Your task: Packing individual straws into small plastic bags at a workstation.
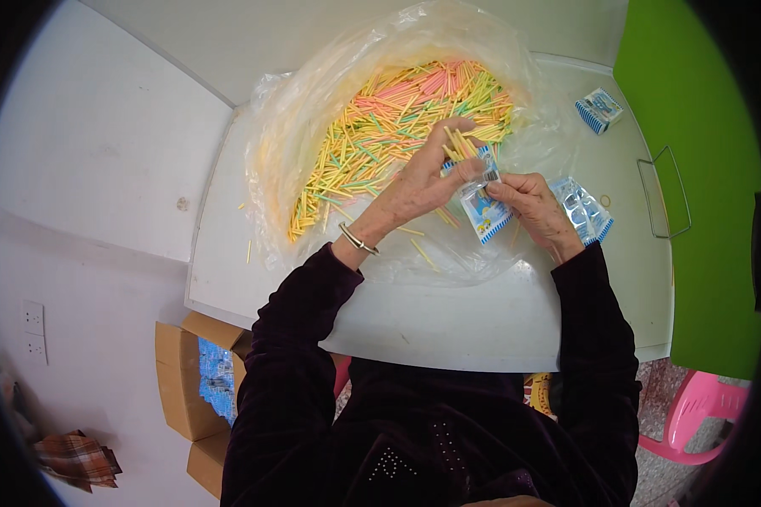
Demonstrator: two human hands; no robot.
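Observation:
A large clear plastic bag (281, 173) lies spread on the white table, its mouth wide, full of thin pastel sticks (372, 127) in yellow, pink and green. Over its right side, my left hand (427, 177) is closed round a small bunch of yellowish sticks (459, 145). Close beside it, my right hand (531, 204) pinches the edge of a small blue-and-white packet (485, 215) with striped ends. The bunch stands at the packet's upper end; whether any stick is inside it I cannot tell. Just right of my right hand lie flat packets (582, 207) of the same kind.
Another blue-and-white packet stack (599, 110) sits at the table's far right. A wire handle (670, 193) sticks out near the green panel (702, 169). Below the table's left edge stands an open cardboard box (177, 380) with blue packets; a pink chair (689, 418) is at lower right.

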